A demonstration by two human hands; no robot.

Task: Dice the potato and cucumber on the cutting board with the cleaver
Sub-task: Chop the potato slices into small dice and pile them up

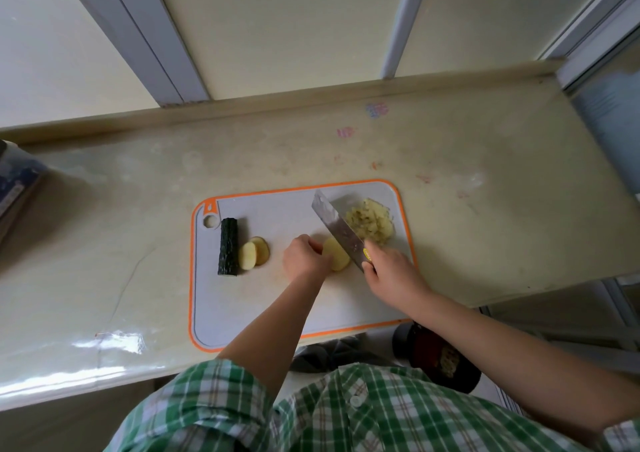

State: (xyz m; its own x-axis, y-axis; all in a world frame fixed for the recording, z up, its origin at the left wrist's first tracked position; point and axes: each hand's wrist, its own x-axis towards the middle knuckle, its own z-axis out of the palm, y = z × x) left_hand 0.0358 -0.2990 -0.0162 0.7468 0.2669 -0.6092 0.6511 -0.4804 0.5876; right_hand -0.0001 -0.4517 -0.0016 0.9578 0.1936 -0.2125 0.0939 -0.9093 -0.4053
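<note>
1. On the pale countertop (450,226) lies a grey cutting board (242,309) with an orange rim. Its near edge sits at the counter's front edge.
2. Cucumber (228,247): one dark green length lies whole on the left part of the board, just right of the corner hole (210,221).
3. Potato slices (254,253): two overlapping slices rest just beside the cucumber, on its right.
4. Potato piece (337,259): it sits near the board's centre. The left hand (304,259) holds it from the left with its fingers curled over it.
5. Cleaver (337,226): the right hand (391,271) is wrapped fully around the handle. The blade runs diagonally from that hand toward the far left, and its edge meets the right side of the potato piece. Whether the edge has entered the potato cannot be told.
6. Diced potato (370,223): a pile occupies the far right corner of the board, on the far side of the blade.
7. Both forearms are bare, and a green checked shirt (346,410) fills the lower edge of the view.
</note>
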